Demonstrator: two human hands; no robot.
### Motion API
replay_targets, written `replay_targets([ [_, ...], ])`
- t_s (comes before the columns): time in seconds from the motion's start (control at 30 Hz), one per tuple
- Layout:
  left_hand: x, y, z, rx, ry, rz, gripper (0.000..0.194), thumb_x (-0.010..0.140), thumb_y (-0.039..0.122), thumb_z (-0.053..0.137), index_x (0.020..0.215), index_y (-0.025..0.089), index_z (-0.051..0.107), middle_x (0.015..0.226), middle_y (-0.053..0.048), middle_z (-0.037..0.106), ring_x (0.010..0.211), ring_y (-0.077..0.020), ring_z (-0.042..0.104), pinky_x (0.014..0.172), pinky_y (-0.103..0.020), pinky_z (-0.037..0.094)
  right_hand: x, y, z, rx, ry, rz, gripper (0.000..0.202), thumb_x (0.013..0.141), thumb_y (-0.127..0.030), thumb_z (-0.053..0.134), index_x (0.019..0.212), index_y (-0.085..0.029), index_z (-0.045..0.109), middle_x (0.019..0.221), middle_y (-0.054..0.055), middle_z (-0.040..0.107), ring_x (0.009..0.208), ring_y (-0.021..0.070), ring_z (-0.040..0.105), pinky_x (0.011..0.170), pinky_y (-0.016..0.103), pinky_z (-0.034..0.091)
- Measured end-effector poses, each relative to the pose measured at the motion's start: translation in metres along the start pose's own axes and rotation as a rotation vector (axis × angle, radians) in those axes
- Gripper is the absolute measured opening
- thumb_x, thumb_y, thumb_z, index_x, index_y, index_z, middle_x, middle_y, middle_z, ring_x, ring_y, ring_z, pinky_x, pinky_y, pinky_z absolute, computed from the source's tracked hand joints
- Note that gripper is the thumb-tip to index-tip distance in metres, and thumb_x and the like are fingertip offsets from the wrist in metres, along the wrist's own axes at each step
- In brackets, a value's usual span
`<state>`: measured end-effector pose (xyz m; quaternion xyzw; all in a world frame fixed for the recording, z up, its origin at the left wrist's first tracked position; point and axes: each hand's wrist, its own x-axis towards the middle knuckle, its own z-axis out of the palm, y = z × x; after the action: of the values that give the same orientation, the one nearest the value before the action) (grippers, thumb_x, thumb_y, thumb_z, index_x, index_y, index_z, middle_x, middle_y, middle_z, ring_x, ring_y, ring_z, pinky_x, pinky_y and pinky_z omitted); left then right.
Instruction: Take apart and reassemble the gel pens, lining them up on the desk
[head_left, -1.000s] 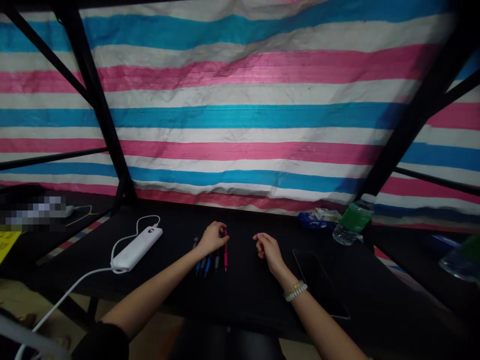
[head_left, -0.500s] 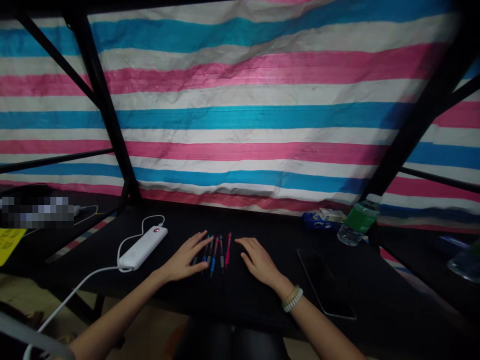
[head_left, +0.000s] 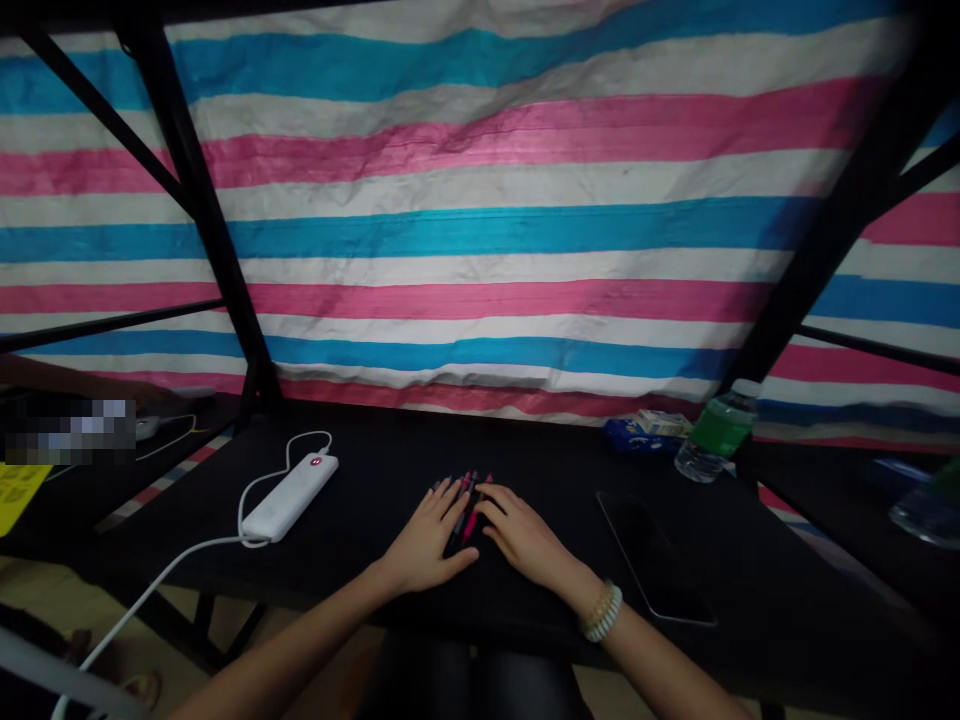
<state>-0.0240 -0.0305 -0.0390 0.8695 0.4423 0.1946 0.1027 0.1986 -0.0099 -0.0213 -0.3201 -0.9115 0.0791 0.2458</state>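
Several pens lie close together on the black table (head_left: 360,450), between my two hands. My left hand (head_left: 429,540) rests flat over most of them, its fingers stretched forward and thumb out to the right; pen tips show past its fingertips. On the right edge of the group, a pink pen (head_left: 470,525) shows between the hands. My right hand (head_left: 525,532), with a beaded bracelet on the wrist, has its bent fingers against the pens' right side. Neither hand is closed round a pen. The covered pens' colours are mostly hidden.
A white power strip (head_left: 291,497) with a white cable lies left of my hands. On the right is a dark phone (head_left: 654,560). Farther back stand a blue packet (head_left: 637,436) and a tilted bottle with a green label (head_left: 721,432). At far left, a person's arm (head_left: 82,382) reaches in.
My left hand has moved right and now covers most of the pens. The pens are bunched tighter and farther right, against my right hand. Another person's arm has appeared at far left.
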Motion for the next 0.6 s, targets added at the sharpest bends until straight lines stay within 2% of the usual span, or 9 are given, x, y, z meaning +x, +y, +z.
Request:
replay_targets([
  [0.2,0.009,0.013,0.020,-0.068,0.089,-0.101,0.074,0.087,0.046,0.054,0.149,0.016,0.028,0.158,-0.019,0.019,0.146,-0.0370,0.011,0.113,-0.061,0.020,-0.011,0.006,-0.005,0.159,-0.049,0.023,0.029,0.089,-0.005,0.045,0.111,-0.020,0.058,0.137,0.010,0.054,0.137,0.0230,0.039,0.113,0.045,0.036],
  [0.33,0.015,0.031,0.032,-0.125,0.124,-0.157,0.078,0.084,0.040,0.057,0.150,0.013,0.027,0.158,-0.020,0.017,0.146,-0.0389,0.009,0.113,-0.063,0.020,-0.012,0.012,-0.007,0.268,-0.037,0.054,0.026,0.089,-0.004,0.043,0.100,-0.021,0.060,0.138,0.009,0.053,0.136,0.0216,0.040,0.113,0.044,0.035],
  [0.47,0.020,0.049,0.036,-0.159,0.105,-0.221,0.083,0.080,0.033,0.059,0.151,0.009,0.024,0.158,-0.020,0.015,0.146,-0.0382,0.007,0.115,-0.060,0.017,-0.017,0.012,-0.012,0.291,-0.026,0.100,0.026,0.090,-0.004,0.039,0.095,-0.020,0.059,0.142,0.010,0.050,0.132,0.0221,0.045,0.110,0.042,0.039],
  [0.53,0.019,0.054,0.035,-0.171,0.096,-0.225,0.083,0.080,0.036,0.060,0.151,0.010,0.025,0.158,-0.019,0.014,0.146,-0.0379,0.006,0.116,-0.060,0.017,-0.024,0.011,-0.012,0.282,-0.031,0.126,0.028,0.091,-0.005,0.037,0.098,-0.021,0.059,0.143,0.009,0.049,0.129,0.0222,0.049,0.107,0.041,0.042],
  [0.6,0.017,0.056,0.033,-0.173,0.085,-0.225,0.083,0.082,0.041,0.059,0.151,0.010,0.025,0.159,-0.019,0.012,0.146,-0.0377,0.005,0.116,-0.060,0.016,-0.034,0.011,-0.010,0.267,-0.032,0.144,0.031,0.093,-0.007,0.035,0.104,-0.022,0.060,0.146,0.009,0.045,0.131,0.0231,0.047,0.108,0.042,0.041],
])
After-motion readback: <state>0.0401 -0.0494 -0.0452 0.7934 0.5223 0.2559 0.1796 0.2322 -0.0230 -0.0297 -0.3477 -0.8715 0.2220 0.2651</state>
